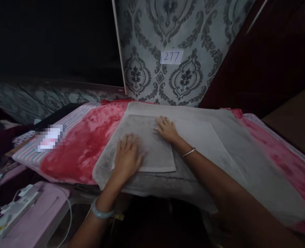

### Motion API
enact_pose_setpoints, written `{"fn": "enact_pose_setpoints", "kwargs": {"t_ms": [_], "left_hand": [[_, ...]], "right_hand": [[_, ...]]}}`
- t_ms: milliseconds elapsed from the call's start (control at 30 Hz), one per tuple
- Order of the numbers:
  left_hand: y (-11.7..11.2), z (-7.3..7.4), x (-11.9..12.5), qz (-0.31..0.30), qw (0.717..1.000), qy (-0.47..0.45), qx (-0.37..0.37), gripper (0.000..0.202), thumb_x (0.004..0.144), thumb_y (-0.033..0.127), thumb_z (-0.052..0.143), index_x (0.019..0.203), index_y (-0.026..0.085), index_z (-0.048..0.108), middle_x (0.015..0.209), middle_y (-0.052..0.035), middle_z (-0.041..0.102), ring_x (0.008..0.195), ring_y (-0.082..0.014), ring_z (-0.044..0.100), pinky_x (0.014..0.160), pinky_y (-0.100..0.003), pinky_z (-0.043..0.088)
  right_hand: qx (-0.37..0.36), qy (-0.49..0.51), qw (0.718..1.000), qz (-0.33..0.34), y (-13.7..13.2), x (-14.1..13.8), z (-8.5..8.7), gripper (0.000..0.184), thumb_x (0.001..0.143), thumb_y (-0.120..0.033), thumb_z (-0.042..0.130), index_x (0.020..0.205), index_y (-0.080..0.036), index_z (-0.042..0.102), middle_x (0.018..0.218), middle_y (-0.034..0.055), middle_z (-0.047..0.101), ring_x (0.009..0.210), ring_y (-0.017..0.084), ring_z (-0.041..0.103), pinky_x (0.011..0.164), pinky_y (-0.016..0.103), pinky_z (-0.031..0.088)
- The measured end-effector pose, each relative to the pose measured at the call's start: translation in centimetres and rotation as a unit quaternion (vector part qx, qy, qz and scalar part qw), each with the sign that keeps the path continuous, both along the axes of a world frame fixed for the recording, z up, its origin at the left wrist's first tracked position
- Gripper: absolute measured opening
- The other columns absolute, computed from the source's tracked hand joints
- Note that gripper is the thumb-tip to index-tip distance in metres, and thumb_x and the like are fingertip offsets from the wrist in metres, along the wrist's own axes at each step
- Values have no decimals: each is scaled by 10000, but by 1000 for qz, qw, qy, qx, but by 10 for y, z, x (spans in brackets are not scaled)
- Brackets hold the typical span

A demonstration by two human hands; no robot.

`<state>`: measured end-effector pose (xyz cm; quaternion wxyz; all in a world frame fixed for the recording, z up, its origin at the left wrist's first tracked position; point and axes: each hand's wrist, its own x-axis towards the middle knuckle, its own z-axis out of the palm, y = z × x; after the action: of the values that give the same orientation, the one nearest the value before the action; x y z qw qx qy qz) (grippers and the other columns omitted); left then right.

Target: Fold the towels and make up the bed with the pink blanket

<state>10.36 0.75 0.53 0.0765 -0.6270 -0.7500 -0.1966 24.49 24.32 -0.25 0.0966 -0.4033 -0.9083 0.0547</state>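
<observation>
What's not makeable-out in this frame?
All head view:
- Left hand: thumb and fingertips smeared by blur.
- Smaller grey cloth: partly hidden under the left hand.
- Pale item on the left: pixelated, unidentifiable.
- Television: cut off by the top and left edges.

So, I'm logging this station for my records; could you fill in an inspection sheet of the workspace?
Surface: red-and-pink cover with a striped left edge, partly beneath a large gray cloth.
Work items: smaller gray cloth lying on the large one.
Clutter: pale, pixelated item on the striped left edge.
Hands: left hand and right hand both palm down on the smaller gray cloth; left blurred.
Cables: white cable and power strip at the pink stand, lower left.
Surroundings: patterned wallpaper, paper marked 277, black screen.
</observation>
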Motion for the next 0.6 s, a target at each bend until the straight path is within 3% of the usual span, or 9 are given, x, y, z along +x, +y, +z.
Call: {"fn": "enact_pose_setpoints", "kwargs": {"t_ms": [100, 200, 367, 467, 600], "left_hand": [[6, -19, 34, -40, 995, 35, -85, 599, 946, 456, 541, 1504, 247, 481, 1629, -141, 346, 1516, -421, 250, 1170, -724, 216], [3, -30, 43, -46, 992, 48, -107, 594, 982, 466, 472, 1538, 262, 433, 1639, -131, 326, 1524, -413, 229, 1171, -728, 203], [1, -26, 36, -51, 992, 61, -100, 573, 997, 467, 433, 1539, 280, 431, 1633, -105, 345, 1519, -405, 249, 1171, -714, 219], [2, -25, 35, -73, 991, 62, -89, 543, 1011, 443, 405, 1535, 303, 431, 1632, -66, 351, 1527, -381, 242, 1180, -713, 202], [-1, -26, 35, -136, 985, 55, -87, 500, 1031, 384, 365, 1521, 321, 442, 1618, -29, 380, 1527, -325, 268, 1201, -687, 192]], "right_hand": [[-11, -17, 1000, 24, -9, 9, -17, 588, 1056, -503, 336, 1593, -264, 325, 1675, 88, 230, 1536, 305, 186, 1195, 582, 223], [-9, -8, 1000, 19, -11, 11, -25, 590, 1057, -505, 319, 1594, -261, 323, 1677, 89, 223, 1538, 309, 175, 1192, 587, 226], [-34, -16, 999, 16, -17, 24, -23, 595, 1047, -484, 341, 1598, -260, 324, 1677, 83, 215, 1523, 353, 211, 1195, 598, 217], [-56, -20, 998, 30, -35, 46, -24, 621, 1040, -492, 365, 1607, -246, 304, 1681, 86, 192, 1527, 358, 198, 1207, 582, 209], [-81, 2, 995, 59, -69, 82, -28, 564, 1041, -487, 379, 1569, -288, 393, 1672, 67, 234, 1526, 354, 211, 1201, 584, 230]]}}
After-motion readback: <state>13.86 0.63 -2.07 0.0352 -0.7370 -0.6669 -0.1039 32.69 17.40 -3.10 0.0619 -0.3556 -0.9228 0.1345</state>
